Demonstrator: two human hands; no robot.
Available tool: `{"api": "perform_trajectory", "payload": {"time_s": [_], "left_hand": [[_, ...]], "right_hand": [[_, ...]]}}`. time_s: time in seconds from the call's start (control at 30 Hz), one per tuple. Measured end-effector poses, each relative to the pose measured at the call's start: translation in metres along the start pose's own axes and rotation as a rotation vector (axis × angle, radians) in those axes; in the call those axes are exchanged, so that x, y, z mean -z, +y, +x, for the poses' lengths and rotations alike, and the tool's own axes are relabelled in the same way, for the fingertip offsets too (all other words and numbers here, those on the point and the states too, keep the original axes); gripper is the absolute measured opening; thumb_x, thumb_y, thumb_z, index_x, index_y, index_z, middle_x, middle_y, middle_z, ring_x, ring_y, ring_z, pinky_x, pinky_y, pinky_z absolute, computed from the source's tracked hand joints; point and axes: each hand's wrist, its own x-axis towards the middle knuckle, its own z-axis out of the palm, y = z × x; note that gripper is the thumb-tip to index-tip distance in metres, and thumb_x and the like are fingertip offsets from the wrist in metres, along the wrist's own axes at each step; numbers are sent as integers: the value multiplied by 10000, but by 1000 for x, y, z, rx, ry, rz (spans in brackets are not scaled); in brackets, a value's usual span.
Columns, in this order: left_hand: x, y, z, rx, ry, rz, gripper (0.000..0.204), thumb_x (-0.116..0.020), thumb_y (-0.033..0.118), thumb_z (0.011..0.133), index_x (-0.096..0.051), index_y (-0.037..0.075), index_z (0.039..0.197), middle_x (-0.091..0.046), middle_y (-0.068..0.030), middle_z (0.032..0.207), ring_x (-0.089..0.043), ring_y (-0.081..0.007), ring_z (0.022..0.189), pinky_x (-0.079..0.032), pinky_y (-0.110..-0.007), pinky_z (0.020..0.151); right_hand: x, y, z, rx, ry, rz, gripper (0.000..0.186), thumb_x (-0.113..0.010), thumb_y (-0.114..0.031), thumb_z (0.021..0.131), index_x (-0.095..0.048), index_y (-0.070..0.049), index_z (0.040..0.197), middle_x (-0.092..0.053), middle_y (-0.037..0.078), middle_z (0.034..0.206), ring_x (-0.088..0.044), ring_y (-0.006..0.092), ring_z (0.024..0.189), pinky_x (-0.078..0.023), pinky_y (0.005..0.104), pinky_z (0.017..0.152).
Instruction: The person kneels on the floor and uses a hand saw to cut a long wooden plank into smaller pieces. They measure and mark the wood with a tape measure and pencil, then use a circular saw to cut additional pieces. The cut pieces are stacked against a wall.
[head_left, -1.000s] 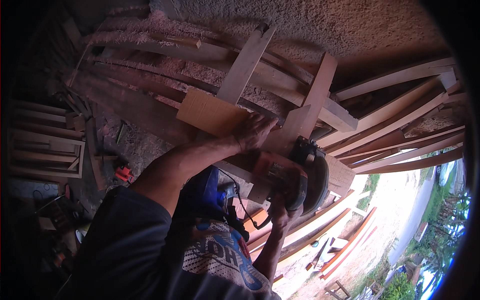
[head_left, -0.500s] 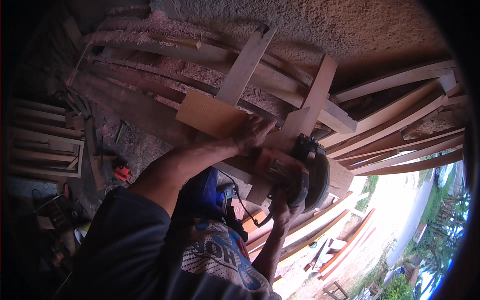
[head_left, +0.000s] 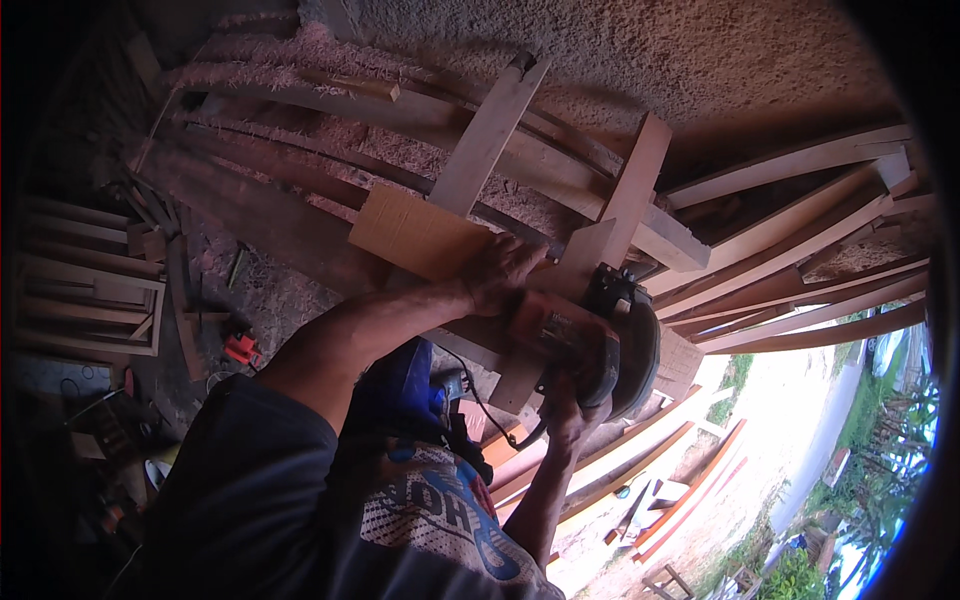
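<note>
My right hand (head_left: 568, 415) is closed round the rear handle of a red and black circular saw (head_left: 560, 330), whose round dark guard (head_left: 635, 360) faces right. A black cord (head_left: 485, 405) trails from the handle. Beside the saw's motor, my left hand (head_left: 505, 272) lies over the right end of a brown ribbed panel (head_left: 415, 232), fingers stretched out; its thumb side is hard to make out. Under the saw, a pale wooden board (head_left: 585, 255) pokes out at the front. Two planks (head_left: 490, 140) (head_left: 640, 175) lie crosswise beneath the work. The blade is hidden.
Long beams (head_left: 420, 105) with wood shavings run along the rough wall (head_left: 720, 60). More boards (head_left: 800, 215) are stacked at right. Wooden frames (head_left: 90, 285) stand at left, near a red tool (head_left: 241, 348) on the floor. Planks (head_left: 690, 480) lie outside on bright ground.
Almost nothing differs. The saw and both hands stay in place, with my left hand shifted very slightly left; the whole view has moved a little.
</note>
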Motion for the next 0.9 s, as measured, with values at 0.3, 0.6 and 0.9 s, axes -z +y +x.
{"api": "perform_trajectory", "payload": {"time_s": [0.3, 0.6, 0.9], "left_hand": [[-3, -2, -4, -34, -59, 37, 628, -687, 267, 860, -577, -7, 1414, -543, -232, 1432, -553, -406, 1258, -403, -543, 1105], [-2, -1, -3, -49, -11, 39, 458, -666, 248, 856, -673, 52, 1269, -555, -189, 1383, -563, -405, 1187, -444, -536, 1054], [10, 7, 3, 89, -163, -90, 600, -664, 158, 851, -562, -36, 1409, -562, -228, 1410, -529, -422, 1265, -411, -525, 1129]], "right_hand": [[-3, -4, 11, -38, 19, -36, 261, -722, -88, 906, -714, -38, 1162, -720, 15, 925, -647, 92, 783, -540, 269, 691], [-4, -1, 21, -66, 28, 6, 271, -723, -54, 905, -696, -37, 1174, -711, 19, 878, -633, 77, 698, -523, 253, 599], [-13, -26, 30, -114, 16, 10, 259, -746, -64, 893, -692, -54, 1147, -668, 7, 726, -591, 75, 533, -470, 266, 464]]}}
